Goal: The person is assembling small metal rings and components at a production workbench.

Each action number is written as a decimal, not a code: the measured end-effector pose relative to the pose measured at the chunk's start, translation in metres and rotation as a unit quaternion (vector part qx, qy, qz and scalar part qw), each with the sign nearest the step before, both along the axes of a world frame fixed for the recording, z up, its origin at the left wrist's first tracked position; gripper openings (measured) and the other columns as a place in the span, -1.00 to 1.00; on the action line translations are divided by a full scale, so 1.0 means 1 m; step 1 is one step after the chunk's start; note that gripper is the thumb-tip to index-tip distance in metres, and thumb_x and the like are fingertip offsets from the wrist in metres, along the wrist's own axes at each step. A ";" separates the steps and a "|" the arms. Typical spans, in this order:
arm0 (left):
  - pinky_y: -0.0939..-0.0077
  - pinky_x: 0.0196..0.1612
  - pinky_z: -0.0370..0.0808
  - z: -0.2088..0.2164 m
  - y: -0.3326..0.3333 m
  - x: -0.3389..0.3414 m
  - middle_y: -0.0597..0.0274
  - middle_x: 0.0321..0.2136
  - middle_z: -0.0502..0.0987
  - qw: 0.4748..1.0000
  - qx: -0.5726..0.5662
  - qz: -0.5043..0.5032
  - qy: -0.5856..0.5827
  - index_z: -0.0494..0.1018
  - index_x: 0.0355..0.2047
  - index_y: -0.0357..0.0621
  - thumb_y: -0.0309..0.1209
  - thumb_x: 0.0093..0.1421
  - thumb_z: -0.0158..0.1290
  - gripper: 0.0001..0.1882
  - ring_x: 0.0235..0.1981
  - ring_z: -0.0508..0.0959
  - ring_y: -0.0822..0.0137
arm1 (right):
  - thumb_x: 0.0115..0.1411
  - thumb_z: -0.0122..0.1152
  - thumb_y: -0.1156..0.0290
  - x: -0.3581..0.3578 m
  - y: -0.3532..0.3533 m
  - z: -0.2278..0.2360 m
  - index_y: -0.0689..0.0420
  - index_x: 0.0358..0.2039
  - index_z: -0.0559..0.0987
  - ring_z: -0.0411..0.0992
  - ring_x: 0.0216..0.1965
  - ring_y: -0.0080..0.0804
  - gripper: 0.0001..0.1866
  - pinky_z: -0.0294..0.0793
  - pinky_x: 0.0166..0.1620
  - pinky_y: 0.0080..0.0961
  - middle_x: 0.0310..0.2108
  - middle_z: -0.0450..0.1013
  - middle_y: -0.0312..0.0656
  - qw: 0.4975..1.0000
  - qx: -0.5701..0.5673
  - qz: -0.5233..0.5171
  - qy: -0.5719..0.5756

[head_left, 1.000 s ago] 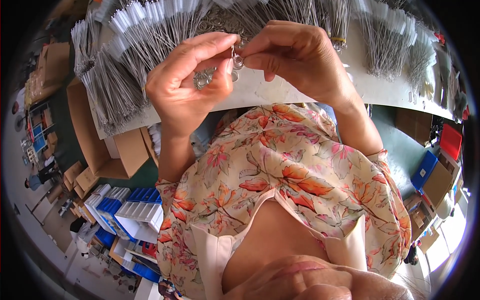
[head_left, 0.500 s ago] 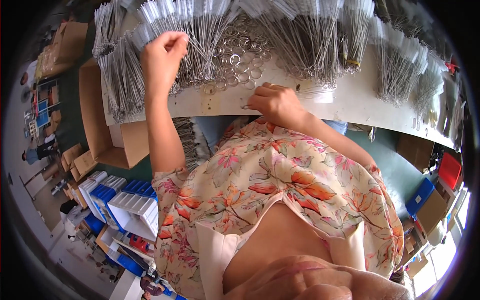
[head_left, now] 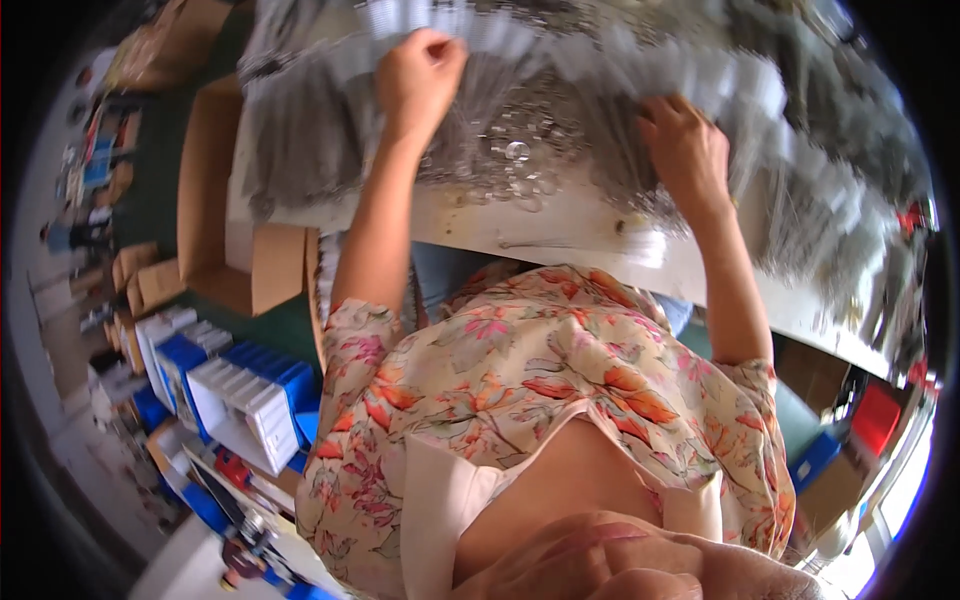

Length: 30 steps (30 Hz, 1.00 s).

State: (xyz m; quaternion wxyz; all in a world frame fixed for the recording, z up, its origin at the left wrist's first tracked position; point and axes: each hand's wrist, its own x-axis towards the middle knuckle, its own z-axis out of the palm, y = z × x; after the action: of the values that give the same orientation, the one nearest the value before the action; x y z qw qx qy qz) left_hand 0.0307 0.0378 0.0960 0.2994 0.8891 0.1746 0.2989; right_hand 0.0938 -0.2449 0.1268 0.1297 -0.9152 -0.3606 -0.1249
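Note:
Wire-handled brushes with white bristle ends (head_left: 350,110) lie in thick bundles across the far part of the table. Over the left bundles, my left hand (head_left: 425,85) is closed in a pinch near the bristle ends; what it holds, if anything, cannot be made out. My right hand (head_left: 690,150) is at another brush bundle (head_left: 615,120) to the right, fingertips bent down at the bristles. Motion blur hides whether those fingers grip a brush. Between the hands lies a pile of metal rings (head_left: 520,150). A few thin wire pieces (head_left: 545,244) rest near the table's front edge.
The white table (head_left: 460,225) curves across in front of me. An open cardboard box (head_left: 215,200) stands at its left end, with blue and white plastic bins (head_left: 245,400) nearer. More brush bundles (head_left: 820,220) lie at the right. A red bin (head_left: 875,418) stands at far right.
My right hand has moved from the table's front edge out to the right-hand brushes. My left hand remains pinched over the left brushes. The whole view has shifted and blurred.

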 end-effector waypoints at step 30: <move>0.45 -0.29 0.42 -0.019 0.206 -0.130 0.02 -0.46 0.56 0.959 0.069 0.135 0.240 0.50 -0.34 -0.32 -0.34 0.09 0.05 -0.74 -0.43 0.54 0.23 | 0.02 0.10 0.09 0.068 -0.197 0.000 0.00 -0.40 0.59 0.47 -0.36 -0.20 -0.72 0.42 -0.28 -0.32 -0.46 0.50 -0.18 0.897 -0.005 -0.431 0.100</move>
State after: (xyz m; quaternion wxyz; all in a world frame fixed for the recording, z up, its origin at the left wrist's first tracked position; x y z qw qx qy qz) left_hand -0.0991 0.2436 0.0766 0.1437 0.9213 0.3388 0.1253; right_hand 0.1615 -0.4416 0.1264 0.0937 -0.9893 0.0829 -0.0750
